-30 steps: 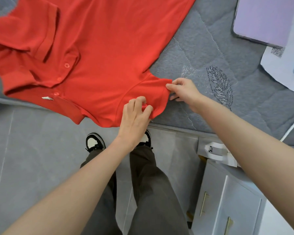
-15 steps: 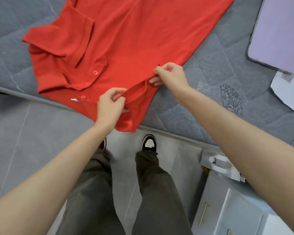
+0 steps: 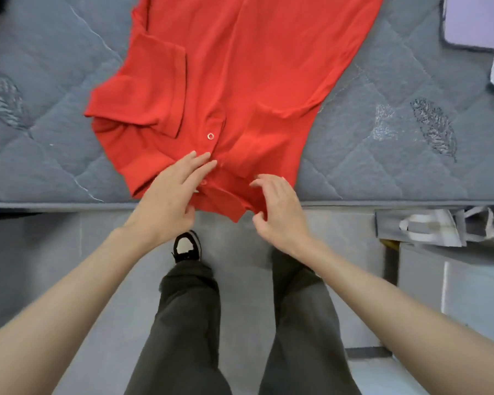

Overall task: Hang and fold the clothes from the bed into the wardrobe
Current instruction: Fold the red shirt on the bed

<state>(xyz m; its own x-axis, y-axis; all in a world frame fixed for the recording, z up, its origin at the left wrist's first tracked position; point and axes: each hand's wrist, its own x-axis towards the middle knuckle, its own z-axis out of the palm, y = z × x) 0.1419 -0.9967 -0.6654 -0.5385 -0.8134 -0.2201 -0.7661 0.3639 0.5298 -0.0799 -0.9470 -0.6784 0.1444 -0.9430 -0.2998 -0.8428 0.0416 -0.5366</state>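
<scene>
Left hand (image 3: 169, 198) flat on red shirt (image 3: 240, 67); right hand (image 3: 280, 212) released; shirt hem cropped.

Left hand (image 3: 169, 201) and right hand (image 3: 280, 212): bare. Behind the fingers, left forearm (image 3: 69, 309) and right forearm (image 3: 397, 303) run bare to the frame edge. Trousers (image 3: 191, 323) — dark grey-olive, loose straight legs, soft creases, hem bunched on the shoe. One sneaker (image 3: 186, 246) shows just below the left fingers — black upper, off-white toe panel, black laces. Below the right fingers the trouser leg covers the other foot.
</scene>
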